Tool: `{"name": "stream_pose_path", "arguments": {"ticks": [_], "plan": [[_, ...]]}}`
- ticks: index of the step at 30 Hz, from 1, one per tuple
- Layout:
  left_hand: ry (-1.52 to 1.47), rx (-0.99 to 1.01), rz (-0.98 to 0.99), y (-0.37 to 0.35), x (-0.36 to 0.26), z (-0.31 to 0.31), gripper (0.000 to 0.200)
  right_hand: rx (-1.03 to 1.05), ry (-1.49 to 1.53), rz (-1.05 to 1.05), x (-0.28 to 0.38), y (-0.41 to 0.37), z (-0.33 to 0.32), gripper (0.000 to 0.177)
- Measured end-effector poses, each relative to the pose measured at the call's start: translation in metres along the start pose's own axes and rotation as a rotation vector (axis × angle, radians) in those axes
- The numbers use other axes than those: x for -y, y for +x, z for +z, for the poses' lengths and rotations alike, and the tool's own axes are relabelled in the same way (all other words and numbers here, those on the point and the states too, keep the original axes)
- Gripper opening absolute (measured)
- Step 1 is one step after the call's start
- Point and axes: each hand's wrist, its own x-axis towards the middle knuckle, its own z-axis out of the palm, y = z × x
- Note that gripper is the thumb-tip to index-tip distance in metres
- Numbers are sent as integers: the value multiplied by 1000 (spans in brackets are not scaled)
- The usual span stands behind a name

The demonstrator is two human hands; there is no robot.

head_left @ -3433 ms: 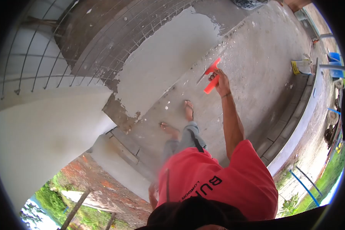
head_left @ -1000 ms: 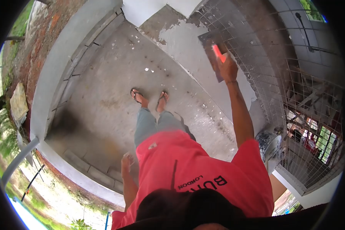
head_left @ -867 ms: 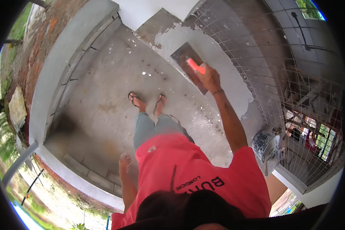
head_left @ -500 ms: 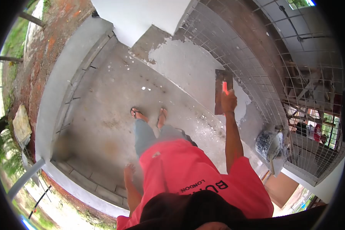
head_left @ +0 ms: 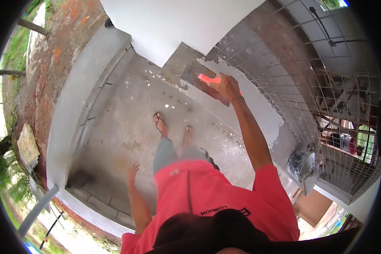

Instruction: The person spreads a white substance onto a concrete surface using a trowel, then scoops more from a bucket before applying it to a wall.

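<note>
My right hand (head_left: 227, 86) grips the orange handle of a plastering trowel (head_left: 189, 75). The wide, flat blade lies against the low wall, across the left part of a pale wet-looking plaster patch (head_left: 254, 91). Bare grey wall (head_left: 173, 67) shows just beyond the blade, up to the white surface. Down at my left side, my left hand (head_left: 133, 171) hangs over the floor, slightly blurred. Its fingers are apart and it holds nothing.
A plaster-splashed bucket (head_left: 300, 164) with a stick-like handle in it stands at the right. Wire mesh (head_left: 347, 127) runs along the right side. White drops spot the concrete floor (head_left: 127, 122). A low block wall (head_left: 78, 93) borders the left, and a white surface (head_left: 178, 21) rises ahead.
My right hand has carried the trowel leftward and away from the bucket across the patch, and the blade has turned from upright to slanted. My left hand has swung slightly forward.
</note>
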Motion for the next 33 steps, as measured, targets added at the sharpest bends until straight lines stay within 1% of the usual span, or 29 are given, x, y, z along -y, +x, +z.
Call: {"name": "stream_pose_path", "arguments": {"ticks": [3, 6, 8, 9, 11, 12, 14, 17, 18, 22, 23, 24, 26, 28, 29, 30, 32, 33], "plan": [[42, -136, 55, -18, -64, 5, 44, 19, -33, 29, 4, 44, 3, 48], [60, -147, 66, -32, -73, -1, 43, 23, -57, 58, -5, 69, 16, 52], [171, -168, -13, -23, -39, -20, 42, 54, -78, 56, -6, 74, 17, 52], [228, -174, -52, -21, -22, -28, 42, 117, -75, 55, 0, 73, 16, 51], [196, -164, -141, -30, -7, -28, 42, 242, -73, 62, 19, 51, 10, 49], [178, -156, -176, -29, -4, -23, 42, 220, -119, -67, 21, 33, 15, 46], [164, -150, -210, -33, -7, -11, 41, 227, -83, -170, 19, 10, 27, 44], [144, -135, -231, -37, -7, -3, 40, 165, -11, -85, 16, 14, 3, 45], [146, -129, -240, -42, -5, -5, 39, 104, 17, -64, 15, 23, -8, 44], [131, -134, -301, -46, 8, -10, 40, 54, -55, -75, -22, 69, -1, 45], [136, -141, -310, -51, 8, -9, 39, 53, -79, -87, -28, 72, 5, 46], [140, -149, -319, -54, 6, -9, 39, 96, -81, -65, -23, 71, 4, 46], [138, -158, -304, -57, 4, -7, 40, 184, -88, -18, 0, 61, -1, 46], [131, -148, -301, -54, 9, -7, 40, 276, -61, -160, 16, 35, 3, 45], [119, -139, -303, -47, 14, -7, 39, 256, -27, -286, 13, 21, 15, 42], [104, -131, -302, -41, 19, -6, 38, 337, -73, -331, 18, 10, 15, 42], [90, -140, -263, -37, 10, 0, 38, 402, -122, -437, 9, -1, 14, 41], [79, -152, -245, -37, 4, 2, 38, 348, -87, -524, 6, 3, 10, 40]]}}
